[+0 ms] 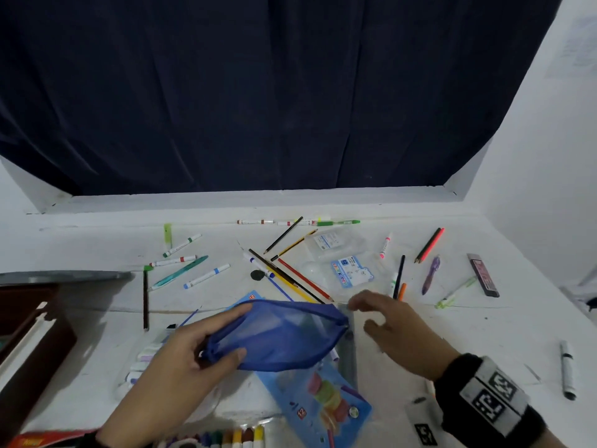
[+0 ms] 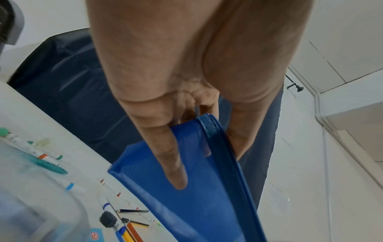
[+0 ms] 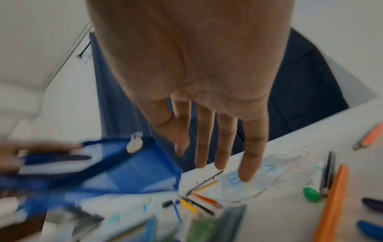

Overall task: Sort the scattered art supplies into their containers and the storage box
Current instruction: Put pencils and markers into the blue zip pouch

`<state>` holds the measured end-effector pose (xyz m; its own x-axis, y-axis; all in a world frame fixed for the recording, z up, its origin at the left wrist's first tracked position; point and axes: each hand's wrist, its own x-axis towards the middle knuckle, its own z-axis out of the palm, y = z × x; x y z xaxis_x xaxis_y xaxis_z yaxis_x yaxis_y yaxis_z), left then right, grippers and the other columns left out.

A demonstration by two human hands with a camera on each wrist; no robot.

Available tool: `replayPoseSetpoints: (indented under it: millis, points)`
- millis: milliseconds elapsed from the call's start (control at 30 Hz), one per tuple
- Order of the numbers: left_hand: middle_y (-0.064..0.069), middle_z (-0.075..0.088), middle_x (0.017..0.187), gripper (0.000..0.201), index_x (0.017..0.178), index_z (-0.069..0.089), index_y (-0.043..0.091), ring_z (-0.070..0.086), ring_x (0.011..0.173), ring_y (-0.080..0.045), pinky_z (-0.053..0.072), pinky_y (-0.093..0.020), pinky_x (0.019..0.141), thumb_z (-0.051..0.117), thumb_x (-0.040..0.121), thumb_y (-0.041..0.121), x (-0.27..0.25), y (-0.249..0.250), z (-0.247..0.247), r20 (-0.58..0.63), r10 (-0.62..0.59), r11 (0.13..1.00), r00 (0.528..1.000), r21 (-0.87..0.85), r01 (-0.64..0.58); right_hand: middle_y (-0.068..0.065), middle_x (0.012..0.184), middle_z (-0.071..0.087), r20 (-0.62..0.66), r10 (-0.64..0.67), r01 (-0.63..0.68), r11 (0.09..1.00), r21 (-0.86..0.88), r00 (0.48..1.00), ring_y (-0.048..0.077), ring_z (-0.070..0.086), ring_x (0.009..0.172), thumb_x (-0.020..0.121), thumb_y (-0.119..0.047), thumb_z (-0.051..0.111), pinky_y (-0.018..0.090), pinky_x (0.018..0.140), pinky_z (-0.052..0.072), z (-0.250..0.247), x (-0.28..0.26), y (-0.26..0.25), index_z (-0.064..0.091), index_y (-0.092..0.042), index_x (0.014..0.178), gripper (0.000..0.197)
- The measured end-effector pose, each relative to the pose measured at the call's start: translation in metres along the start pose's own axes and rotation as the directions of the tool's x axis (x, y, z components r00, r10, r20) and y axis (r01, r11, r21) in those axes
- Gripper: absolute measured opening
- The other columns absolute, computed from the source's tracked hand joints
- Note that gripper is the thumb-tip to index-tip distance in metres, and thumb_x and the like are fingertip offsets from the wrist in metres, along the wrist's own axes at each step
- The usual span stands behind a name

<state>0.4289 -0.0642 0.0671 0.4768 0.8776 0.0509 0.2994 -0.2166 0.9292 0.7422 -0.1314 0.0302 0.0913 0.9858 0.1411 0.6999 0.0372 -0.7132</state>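
Observation:
My left hand (image 1: 197, 345) grips the left end of a blue mesh zip pouch (image 1: 284, 334) and holds it above the white table (image 1: 420, 321); in the left wrist view its fingers (image 2: 174, 163) curl round the pouch (image 2: 207, 188). My right hand (image 1: 384, 321) hovers just right of the pouch's other end, fingers spread and straight, holding nothing; the right wrist view shows its fingers (image 3: 223, 147) above the pouch (image 3: 124, 167) and a clear plastic pen sleeve (image 3: 248, 183). Several markers, pencils and pens lie scattered across the table, among them a bundle of pencils (image 1: 290, 276).
A blue plastic marker packet (image 1: 323, 402) lies under the pouch. Crayons (image 1: 232, 439) sit at the near edge. A dark brown storage box (image 1: 29, 337) stands at the left with a grey lid (image 1: 64, 277) behind it. A dark curtain (image 1: 258, 92) hangs behind the table.

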Motion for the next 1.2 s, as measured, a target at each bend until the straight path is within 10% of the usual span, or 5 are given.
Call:
replayPoseSetpoints:
  millis: [200,367,833,1100,1200]
  points:
    - [0.024,0.068,0.121,0.050,0.124,0.069,0.034,0.057,0.121,0.009,0.050,-0.018,0.098,0.075,0.079,0.013,0.023,-0.005,-0.016,0.017,0.005,0.997,1.000,-0.075,-0.004,-0.001,0.156,0.033,0.481,0.177,0.132,0.829,-0.543,0.859,0.021,0.034,0.142,0.087,-0.003,0.048,0.032,0.114,0.034,0.017,0.018,0.015,0.042,-0.018,0.147,0.063]
    - [0.017,0.070,0.122,0.045,0.119,0.073,0.031,0.064,0.117,-0.006,0.058,-0.042,0.093,0.071,0.083,0.005,0.035,-0.005,-0.018,0.023,-0.096,0.971,0.995,-0.218,0.099,-0.005,0.142,0.041,0.472,0.062,0.278,0.739,-0.614,0.879,0.022,0.044,0.127,0.090,-0.009,0.056,0.041,0.098,0.045,0.025,0.029,0.026,0.049,-0.027,0.134,0.048]
    - [0.014,0.071,0.121,0.042,0.123,0.071,0.023,0.066,0.115,-0.009,0.059,-0.031,0.087,0.063,0.089,-0.001,0.025,-0.010,-0.023,-0.035,-0.102,0.953,0.994,-0.289,0.088,0.001,0.119,0.062,0.584,-0.144,0.549,0.572,-0.609,0.799,0.025,0.063,0.105,0.089,-0.008,0.054,0.042,0.085,0.054,0.019,0.052,0.034,0.059,-0.026,0.117,0.034]
    - [0.011,0.069,0.127,0.043,0.125,0.070,0.024,0.064,0.120,-0.010,0.056,-0.039,0.094,0.059,0.093,-0.001,0.010,-0.014,-0.034,-0.131,-0.134,0.931,0.982,-0.355,0.080,0.005,0.112,0.059,0.230,-0.009,0.202,0.511,-0.835,0.973,0.029,0.062,0.102,0.089,-0.004,0.043,0.033,0.070,0.039,0.010,0.056,0.008,0.055,-0.019,0.120,0.036]
    - [0.010,0.069,0.128,0.044,0.124,0.070,0.025,0.064,0.120,-0.011,0.057,-0.037,0.092,0.059,0.092,-0.003,0.009,-0.013,-0.035,-0.153,-0.134,0.928,0.979,-0.367,0.069,0.002,0.099,0.061,-0.019,-0.036,0.013,0.709,-0.705,0.999,0.028,0.062,0.086,0.100,-0.014,0.039,0.032,0.064,0.039,-0.002,0.058,-0.013,0.052,-0.021,0.105,0.016]
